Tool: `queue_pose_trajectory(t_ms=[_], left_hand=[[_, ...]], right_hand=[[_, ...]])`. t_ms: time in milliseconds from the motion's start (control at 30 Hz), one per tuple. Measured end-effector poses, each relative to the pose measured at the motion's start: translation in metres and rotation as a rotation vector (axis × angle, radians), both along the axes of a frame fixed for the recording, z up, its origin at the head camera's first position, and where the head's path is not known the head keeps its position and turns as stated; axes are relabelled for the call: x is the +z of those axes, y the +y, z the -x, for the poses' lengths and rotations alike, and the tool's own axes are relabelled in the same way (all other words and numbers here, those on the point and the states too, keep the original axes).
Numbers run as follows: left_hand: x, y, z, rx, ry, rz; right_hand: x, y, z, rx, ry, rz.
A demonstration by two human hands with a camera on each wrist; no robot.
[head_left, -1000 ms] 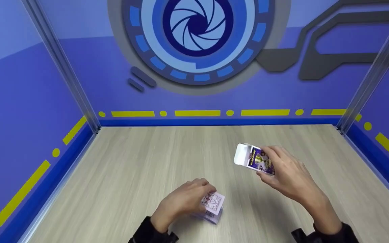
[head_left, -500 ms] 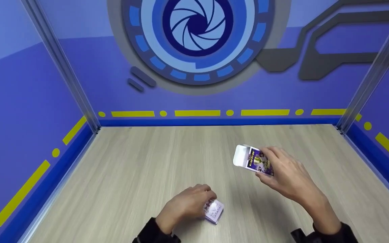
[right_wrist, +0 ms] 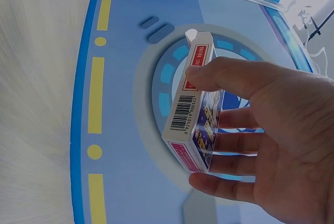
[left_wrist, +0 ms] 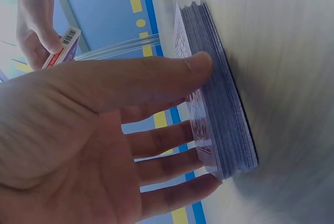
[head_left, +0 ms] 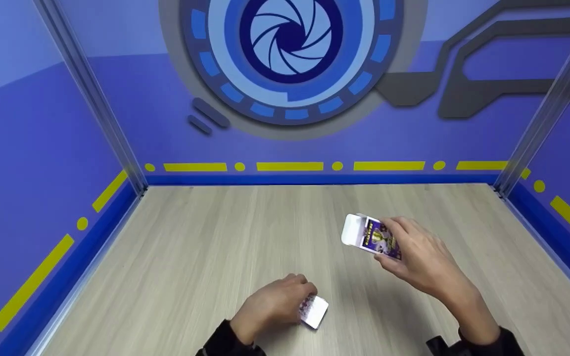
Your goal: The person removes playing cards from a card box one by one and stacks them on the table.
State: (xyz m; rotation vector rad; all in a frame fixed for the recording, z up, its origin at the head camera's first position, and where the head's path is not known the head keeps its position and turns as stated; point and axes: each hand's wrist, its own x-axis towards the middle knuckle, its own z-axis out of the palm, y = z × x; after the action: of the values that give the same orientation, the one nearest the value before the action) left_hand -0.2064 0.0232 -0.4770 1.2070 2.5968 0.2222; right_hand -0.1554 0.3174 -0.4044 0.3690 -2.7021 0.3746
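Note:
My left hand point(head_left: 277, 299) grips a deck of playing cards point(head_left: 314, 312) low over the table, near its front middle. Seen from the left wrist, the thumb lies along one long side of the deck point(left_wrist: 222, 119) and the fingertips reach round the opposite side. The cards sit in one thick stack with slightly uneven edges, a patterned back on top. Farther right and higher, my right hand point(head_left: 421, 254) holds a purple-and-white card box point(head_left: 380, 238) between thumb and fingers. Its white flap point(head_left: 352, 230) stands open toward the left, and a barcode point(right_wrist: 182, 113) shows on its narrow side.
The wood-grain table point(head_left: 191, 237) is enclosed by a blue back wall point(head_left: 290, 148) and blue side walls with yellow dashes. Metal posts point(head_left: 94, 99) stand at the back corners. Dark sleeves point(head_left: 230, 341) cover the wrists.
The left hand has come down slightly toward the near right with the cards. The deck, split and spread a second ago, is now one closed stack. The right hand and box have barely moved.

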Motion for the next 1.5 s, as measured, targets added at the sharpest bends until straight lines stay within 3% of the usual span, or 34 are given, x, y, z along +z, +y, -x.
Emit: queue_pose_trajectory(t_ms=[467,900,1067,1200,1367,1433,1500], left_hand=[[-0.004,0.009,-0.010,0.050,-0.009,0.011],[-0.003,0.005,-0.007,0.048,-0.024,-0.020],[0.004,0.004,0.000,0.108,-0.047,-0.056],[0.016,0.004,0.004,0.189,0.003,-0.226],[0.031,0.009,0.001,0.250,0.171,-0.693],[0.034,0.012,-0.002,0.239,0.166,-0.882],[0.035,0.016,-0.006,0.224,0.108,-1.020]], right_hand=[[-0.001,-0.002,0.001,-0.001,-0.005,-0.013],[-0.002,-0.002,0.000,0.013,0.017,-0.007],[-0.003,-0.004,0.000,0.028,0.012,0.007],[-0.004,-0.006,0.001,0.046,0.010,0.021],[-0.009,-0.014,0.002,0.080,0.014,0.000],[-0.011,-0.019,0.003,0.095,0.017,-0.016],[-0.013,-0.023,0.002,0.110,0.018,-0.027]])
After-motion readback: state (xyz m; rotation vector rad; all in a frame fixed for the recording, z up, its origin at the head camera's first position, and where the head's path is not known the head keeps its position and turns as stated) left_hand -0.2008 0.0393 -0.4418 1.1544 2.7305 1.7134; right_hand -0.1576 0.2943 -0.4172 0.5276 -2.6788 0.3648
